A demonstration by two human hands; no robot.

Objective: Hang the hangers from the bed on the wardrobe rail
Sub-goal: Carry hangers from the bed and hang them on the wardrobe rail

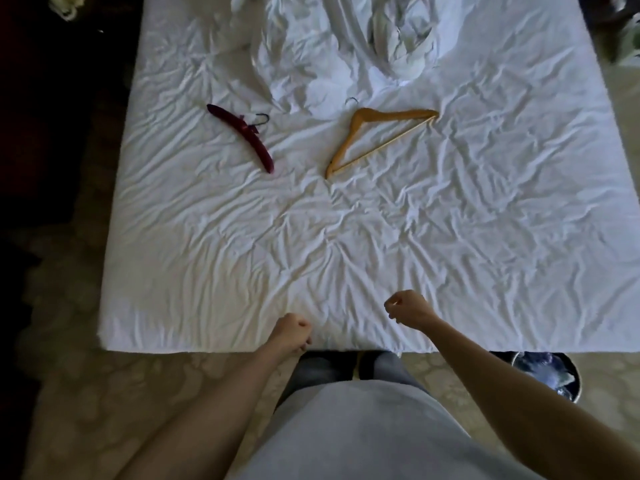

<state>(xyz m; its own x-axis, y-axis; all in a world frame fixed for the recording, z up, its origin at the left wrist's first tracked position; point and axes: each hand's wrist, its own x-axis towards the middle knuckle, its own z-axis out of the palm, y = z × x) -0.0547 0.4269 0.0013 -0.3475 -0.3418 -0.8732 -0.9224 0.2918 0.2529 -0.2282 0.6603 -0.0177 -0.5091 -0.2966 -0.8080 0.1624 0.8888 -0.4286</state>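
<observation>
- 2 hangers lie on the bed (485,237), flat on its wrinkled white sheet, both toward the far half and well apart from the person standing at the foot.
- The padded dark-red hanger (242,136) rests to the left, its small dark hook pointing toward the middle of the mattress; the wooden hanger (372,140) lies to its right, its metal hook turned toward the rumpled bedding (311,64) heaped beyond, touching or just short of the folds.
- Each lies free of the other and of the bedding pile, so either can likely be lifted without snagging.
- The left hand (290,332) hovers over the near edge of the mattress, fingers curled into a loose fist around nothing.
- The right hand (408,311) is raised a little farther over the sheet, likewise curled and holding nothing.
- Neither hand touches a hanger; judged from this, the task has not begun and a lean or step forward is needed to reach them.
- No wardrobe rail appears in view, so where the hangers must go cannot be told from here.
- A dark bin with a blue-and-white lining (547,372) stands on the patterned floor by the bed's near right corner.
</observation>
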